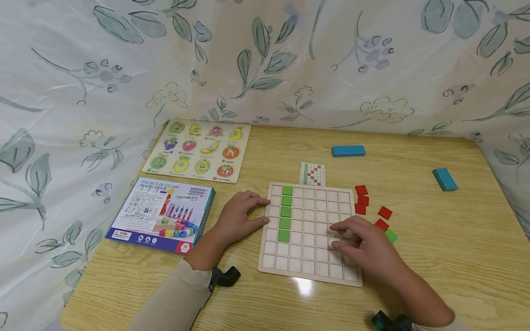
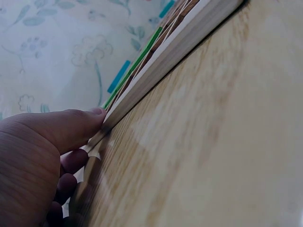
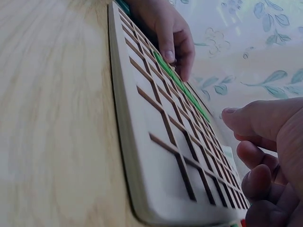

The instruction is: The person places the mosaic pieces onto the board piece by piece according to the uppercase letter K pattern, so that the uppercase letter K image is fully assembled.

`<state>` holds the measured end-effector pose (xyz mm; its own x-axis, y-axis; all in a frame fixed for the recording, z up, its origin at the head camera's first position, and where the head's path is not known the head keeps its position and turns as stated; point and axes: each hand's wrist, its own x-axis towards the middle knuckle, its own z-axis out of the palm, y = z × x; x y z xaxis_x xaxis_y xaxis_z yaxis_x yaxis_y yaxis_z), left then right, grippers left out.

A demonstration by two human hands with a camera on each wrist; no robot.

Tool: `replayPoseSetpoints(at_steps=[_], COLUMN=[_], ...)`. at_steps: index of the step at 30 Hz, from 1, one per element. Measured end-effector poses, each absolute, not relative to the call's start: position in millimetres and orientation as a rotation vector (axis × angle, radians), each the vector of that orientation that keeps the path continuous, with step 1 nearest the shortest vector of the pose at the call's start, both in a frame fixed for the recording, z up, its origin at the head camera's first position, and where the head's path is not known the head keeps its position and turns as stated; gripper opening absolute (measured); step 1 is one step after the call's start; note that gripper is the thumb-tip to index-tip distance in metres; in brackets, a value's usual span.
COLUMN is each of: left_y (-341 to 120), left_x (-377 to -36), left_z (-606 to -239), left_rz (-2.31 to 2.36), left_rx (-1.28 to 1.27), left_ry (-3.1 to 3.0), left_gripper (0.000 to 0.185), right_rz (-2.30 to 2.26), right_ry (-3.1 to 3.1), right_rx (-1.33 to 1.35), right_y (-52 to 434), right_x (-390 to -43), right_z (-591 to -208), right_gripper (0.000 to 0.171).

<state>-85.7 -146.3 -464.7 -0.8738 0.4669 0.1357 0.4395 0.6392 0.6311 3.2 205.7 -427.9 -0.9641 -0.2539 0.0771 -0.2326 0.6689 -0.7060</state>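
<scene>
A wooden grid board point(image 1: 309, 266) lies on the table, with several green square tiles point(image 1: 285, 211) in a line down its second column from the left. My left hand point(image 1: 237, 215) is at the board's left edge, thumb and index fingertips against the rim. In the left wrist view its thumb point(image 2: 78, 124) lies along the board's side. Over the right part of the board hovers my right hand point(image 1: 368, 246), fingers loosely bent, with nothing seen between thumb and index finger. A small pattern card point(image 1: 312, 174) with green and red squares lies just beyond the board's top edge.
Loose red tiles point(image 1: 385, 212) and a green tile point(image 1: 391, 236) lie right of the board. Two blue blocks point(image 1: 348, 151) are farther back and right. On the left are a fruit puzzle board point(image 1: 196, 149) and a boxed bead set point(image 1: 159, 215). A patterned curtain point(image 1: 265, 59) hangs behind.
</scene>
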Motion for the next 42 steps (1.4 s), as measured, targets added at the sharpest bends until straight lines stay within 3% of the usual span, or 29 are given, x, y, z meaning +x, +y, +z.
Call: replayPoseSetpoints(at_steps=[42], left_y=[-146.4], left_x=[-85.5], left_z=[-463.6], left_rz=[1.076], left_rx=[0.810], left_ry=[2.810], left_gripper=[0.043], right_rz=[-0.967], right_ry=[3.053], right_rx=[0.082], right_y=[302.6], right_x=[33.9], right_z=[-442.2], right_gripper=[0.042])
